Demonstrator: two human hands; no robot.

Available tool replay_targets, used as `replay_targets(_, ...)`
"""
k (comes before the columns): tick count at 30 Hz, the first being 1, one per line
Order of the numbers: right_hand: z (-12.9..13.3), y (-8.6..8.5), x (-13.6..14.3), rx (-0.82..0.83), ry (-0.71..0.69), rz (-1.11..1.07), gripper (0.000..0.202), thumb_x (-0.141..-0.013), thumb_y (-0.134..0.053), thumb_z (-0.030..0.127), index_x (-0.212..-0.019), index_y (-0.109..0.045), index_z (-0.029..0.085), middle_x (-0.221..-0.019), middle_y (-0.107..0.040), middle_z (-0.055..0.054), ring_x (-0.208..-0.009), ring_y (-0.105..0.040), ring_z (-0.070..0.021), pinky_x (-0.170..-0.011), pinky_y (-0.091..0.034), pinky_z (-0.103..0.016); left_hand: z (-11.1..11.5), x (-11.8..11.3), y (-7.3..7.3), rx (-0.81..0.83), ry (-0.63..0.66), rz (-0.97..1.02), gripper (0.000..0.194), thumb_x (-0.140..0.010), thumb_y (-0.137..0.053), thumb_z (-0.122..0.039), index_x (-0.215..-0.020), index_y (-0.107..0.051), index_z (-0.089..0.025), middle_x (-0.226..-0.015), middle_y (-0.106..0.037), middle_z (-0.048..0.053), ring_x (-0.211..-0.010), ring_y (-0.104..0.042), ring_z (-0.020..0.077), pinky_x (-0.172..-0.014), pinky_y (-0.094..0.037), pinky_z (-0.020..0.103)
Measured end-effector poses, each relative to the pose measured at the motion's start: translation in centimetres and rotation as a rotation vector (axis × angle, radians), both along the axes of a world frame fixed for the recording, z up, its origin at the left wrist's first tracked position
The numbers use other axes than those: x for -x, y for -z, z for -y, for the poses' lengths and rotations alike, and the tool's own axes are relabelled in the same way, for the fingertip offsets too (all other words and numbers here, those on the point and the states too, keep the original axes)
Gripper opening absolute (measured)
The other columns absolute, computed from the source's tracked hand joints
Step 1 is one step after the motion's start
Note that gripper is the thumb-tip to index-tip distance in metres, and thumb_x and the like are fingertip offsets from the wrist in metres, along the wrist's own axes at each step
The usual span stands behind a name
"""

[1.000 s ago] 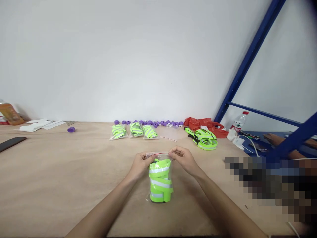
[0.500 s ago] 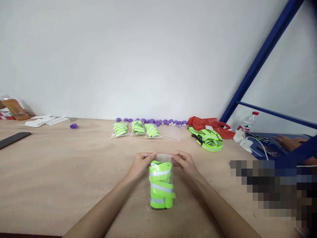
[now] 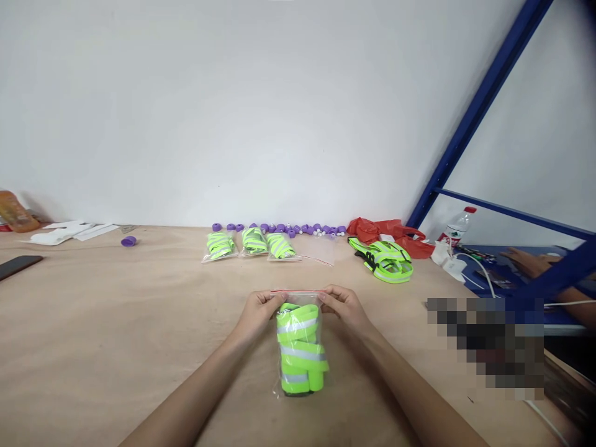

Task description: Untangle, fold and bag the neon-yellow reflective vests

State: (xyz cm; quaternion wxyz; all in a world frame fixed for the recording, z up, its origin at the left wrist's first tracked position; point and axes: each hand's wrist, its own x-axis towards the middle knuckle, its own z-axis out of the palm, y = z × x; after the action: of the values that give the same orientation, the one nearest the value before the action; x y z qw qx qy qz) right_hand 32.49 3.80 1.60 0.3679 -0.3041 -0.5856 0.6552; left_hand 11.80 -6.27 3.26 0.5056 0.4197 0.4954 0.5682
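A clear zip-lock bag [image 3: 300, 297] with a red line along its top edge is held between my two hands. Inside it lies a folded neon-green reflective strap [image 3: 302, 347] with silver stripes. My left hand [image 3: 258, 308] pinches the bag's upper left corner, thumb in front. At the upper right corner, my right hand [image 3: 343, 304] grips the edge in the same way. The fingers behind the bag are partly hidden.
Three filled bags [image 3: 254, 241] lie farther back beside a flat clear bag [image 3: 319, 250]. Purple caps [image 3: 279, 229] line the wall. Loose green straps [image 3: 386, 259] and red plastic [image 3: 391, 233] sit right. A black phone [image 3: 18, 266] is left. Another person's hand [image 3: 526, 262] shows at right.
The view has shifted slightly, moving the background left. Both hands still pinch the bag's top corners, and the red-lined edge now looks straighter and more fully in sight.
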Motion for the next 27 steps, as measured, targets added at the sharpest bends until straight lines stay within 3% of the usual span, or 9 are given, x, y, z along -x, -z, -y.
replay_targets(8, 0.29, -0.41, -0.02, -0.031, 0.033, -0.011, 0.039, -0.065, -0.085, 0.054, -0.071, -0.07, 0.019, -0.068, -0.066, 0.0, -0.066, -0.058, -0.015, -0.065, -0.05, -0.029, -0.18, -0.07, 0.01, 0.008, -0.027, 0.031, 0.046, -0.07, -0.08, -0.056, -0.083, -0.078, -0.012, -0.074, -0.073, 0.007, -0.066, -0.061, 0.0184, -0.062, -0.043, 0.028)
replay_targets(13, 0.37, -0.26, -0.1, 0.003, 0.028, -0.023, 0.04, -0.067, -0.083, 0.055, -0.073, -0.067, 0.019, -0.071, -0.066, 0.0, -0.066, -0.059, -0.0151, -0.066, -0.05, -0.029, -0.29, 0.02, 0.17, -0.016, -0.093, 0.061, 0.044, -0.067, -0.081, -0.057, -0.072, -0.065, -0.016, -0.057, -0.059, -0.002, -0.052, -0.049, 0.0115, -0.052, -0.035, 0.023)
replay_targets(20, 0.67, -0.8, -0.21, 0.009, -0.043, 0.004, 0.041, -0.069, -0.081, 0.056, -0.077, -0.07, 0.017, -0.073, -0.065, -0.001, -0.067, -0.059, -0.0149, -0.063, -0.048, -0.027, -0.24, -0.44, 0.12, -0.057, -0.118, 0.055, 0.054, -0.062, -0.083, -0.06, -0.058, -0.049, -0.019, -0.046, -0.042, -0.008, -0.046, -0.034, 0.0069, -0.049, -0.025, 0.021)
replay_targets(23, 0.67, -0.8, -0.15, -0.017, -0.046, 0.014, 0.041, -0.067, -0.082, 0.056, -0.074, -0.07, 0.017, -0.07, -0.064, 0.0, -0.065, -0.057, -0.0138, -0.062, -0.046, -0.026, -0.31, -0.55, 0.29, -0.051, -0.105, 0.05, 0.053, -0.062, -0.084, -0.06, -0.058, -0.051, -0.018, -0.047, -0.045, -0.007, -0.047, -0.036, 0.0072, -0.049, -0.026, 0.021)
replay_targets(27, 0.73, -0.71, -0.07, -0.044, -0.04, 0.024, 0.04, -0.067, -0.082, 0.055, -0.07, -0.069, 0.017, -0.068, -0.064, 0.001, -0.064, -0.055, -0.0135, -0.064, -0.045, -0.026, -0.33, -0.68, 0.38, -0.016, -0.056, 0.051, 0.046, -0.066, -0.083, -0.057, -0.074, -0.065, -0.015, -0.055, -0.055, -0.004, -0.049, -0.043, 0.0088, -0.049, -0.03, 0.021)
